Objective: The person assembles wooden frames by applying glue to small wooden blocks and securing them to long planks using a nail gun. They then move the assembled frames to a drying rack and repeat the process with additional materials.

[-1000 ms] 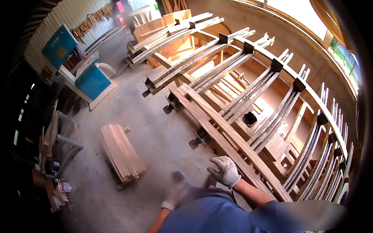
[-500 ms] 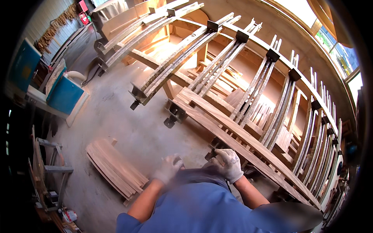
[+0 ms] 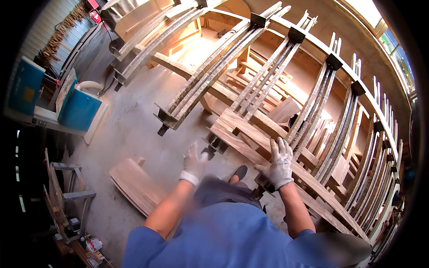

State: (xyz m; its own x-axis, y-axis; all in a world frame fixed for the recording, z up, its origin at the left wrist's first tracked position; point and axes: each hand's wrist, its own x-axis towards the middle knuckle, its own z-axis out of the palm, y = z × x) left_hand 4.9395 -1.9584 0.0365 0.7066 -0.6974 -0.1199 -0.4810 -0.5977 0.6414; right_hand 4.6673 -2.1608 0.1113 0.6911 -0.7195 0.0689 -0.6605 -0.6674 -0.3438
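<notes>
Starting at the far left, there's a blue boxy machine with a pale hose, sitting on the grey concrete floor, and below it a grey metal stand cluttered with small stuff I can't make out. A bit further in, a low stack of flat brown wooden boards lies on the floor, just beside the person's left forearm.

Then the left hand in a white knit work glove: it's blurry, up in the air over the floor with fingers spread, so that grip is open and holding nothing. It's near the dark metal end of a clamp at the corner of the glued-up panel of brown wooden planks, but I can't tell if it actually touches it. The person's dark shoe pokes out between the two hands, over the blue shirt.

The right hand, also white-gloved, lies flat on the near edge of that panel, fingers stretched out and apart, palm down. So it's pressing or resting on the wood, not closed around anything.

The panel sits on the big wooden clamping rack, which runs off to the right with rows of long grey metal bar clamps angled across it, more boards stacked underneath, and windows along the curved right wall.
</notes>
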